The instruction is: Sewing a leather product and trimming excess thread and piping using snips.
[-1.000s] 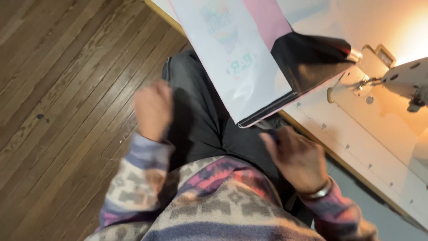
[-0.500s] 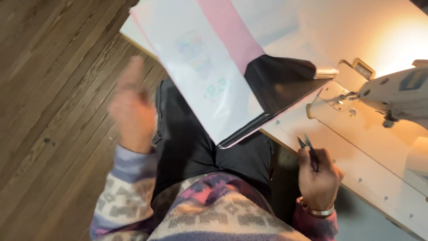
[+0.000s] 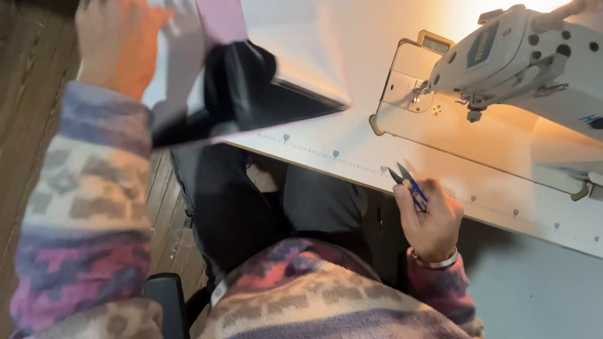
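Note:
My right hand [image 3: 429, 218] grips small blue-handled thread snips [image 3: 407, 183] at the front edge of the white sewing table [image 3: 352, 150], blades pointing up and left. My left hand [image 3: 103, 37] is raised at the upper left, blurred by motion, against an orange and white fabric piece [image 3: 147, 47]. Whether it grips the fabric I cannot tell. A black fabric piece [image 3: 242, 94] with a pink strip [image 3: 220, 19] hangs over the table's left edge. The white sewing machine [image 3: 521, 56] stands at the upper right.
A ruler strip [image 3: 333, 152] runs along the table's front edge. Wooden floor [image 3: 25, 125] lies to the left. My dark-trousered legs [image 3: 251, 201] sit under the table, and a black chair arm [image 3: 166, 301] is at the lower left.
My left hand rose up and left onto the fabric. My right hand, holding the snips, lifted to the table edge. The view shifted toward the sewing machine.

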